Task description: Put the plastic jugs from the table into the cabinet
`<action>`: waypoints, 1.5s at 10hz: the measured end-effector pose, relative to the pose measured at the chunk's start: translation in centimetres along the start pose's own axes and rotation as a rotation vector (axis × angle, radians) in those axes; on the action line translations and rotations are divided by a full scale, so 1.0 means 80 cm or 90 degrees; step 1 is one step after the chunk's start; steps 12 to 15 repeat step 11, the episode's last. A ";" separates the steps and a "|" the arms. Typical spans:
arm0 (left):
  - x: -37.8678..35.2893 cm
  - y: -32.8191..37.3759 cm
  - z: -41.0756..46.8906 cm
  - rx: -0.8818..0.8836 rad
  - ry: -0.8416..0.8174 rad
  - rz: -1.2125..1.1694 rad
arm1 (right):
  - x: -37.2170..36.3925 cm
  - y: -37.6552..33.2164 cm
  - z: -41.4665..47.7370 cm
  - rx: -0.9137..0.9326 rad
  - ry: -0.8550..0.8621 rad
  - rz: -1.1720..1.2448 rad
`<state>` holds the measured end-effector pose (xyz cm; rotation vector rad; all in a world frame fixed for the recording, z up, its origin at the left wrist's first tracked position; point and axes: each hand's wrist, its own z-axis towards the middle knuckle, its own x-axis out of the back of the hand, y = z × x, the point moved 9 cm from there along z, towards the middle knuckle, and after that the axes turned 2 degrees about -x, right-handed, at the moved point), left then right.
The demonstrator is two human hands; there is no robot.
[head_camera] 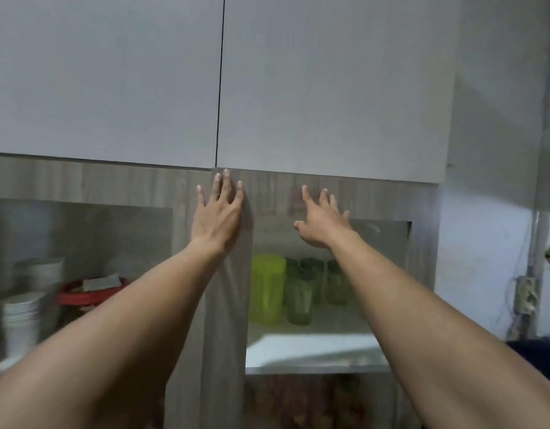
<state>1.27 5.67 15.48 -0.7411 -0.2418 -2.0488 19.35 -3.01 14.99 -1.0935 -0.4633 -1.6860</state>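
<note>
Head view: both your hands press flat on the grey wood-grain cabinet front, holding nothing.

Your left hand and right hand have fingers spread open, likely shutting the doors; the translucent yellow-green plastic jug stands inside beside green tumblers.

Two bare forearms enter from the lower corners of the view, uncovered from the frame edge to the wrist; no sleeve, cuff, watch, bracelet or strap is visible on either. The left hand is ungloved and ringless on the fingers that show, with short, plain, unpainted nails visible on four fingertips. The right hand is likewise ungloved and without visible rings; its nails are too blurred to assess.
</note>
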 end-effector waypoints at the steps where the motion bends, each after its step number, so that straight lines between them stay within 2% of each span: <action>1: -0.034 0.008 0.009 0.023 -0.029 -0.026 | -0.016 0.011 0.020 0.005 0.029 -0.012; 3: -0.076 0.010 0.027 0.075 -0.070 -0.066 | -0.040 0.028 0.046 0.013 0.046 -0.002; 5: -0.100 0.008 0.034 0.081 -0.104 -0.081 | -0.054 0.036 0.061 0.025 0.051 0.011; 9: -0.097 0.001 0.034 0.066 -0.191 -0.083 | -0.053 0.038 0.053 -0.012 0.004 0.072; 10: -0.089 0.003 0.006 0.062 -0.178 -0.144 | -0.045 0.039 0.031 -0.019 -0.019 0.097; 11: -0.097 0.025 -0.081 0.020 -0.195 -0.298 | -0.009 0.034 -0.007 0.014 -0.028 0.268; 15: -0.097 0.025 -0.081 0.020 -0.195 -0.298 | -0.009 0.034 -0.007 0.014 -0.028 0.268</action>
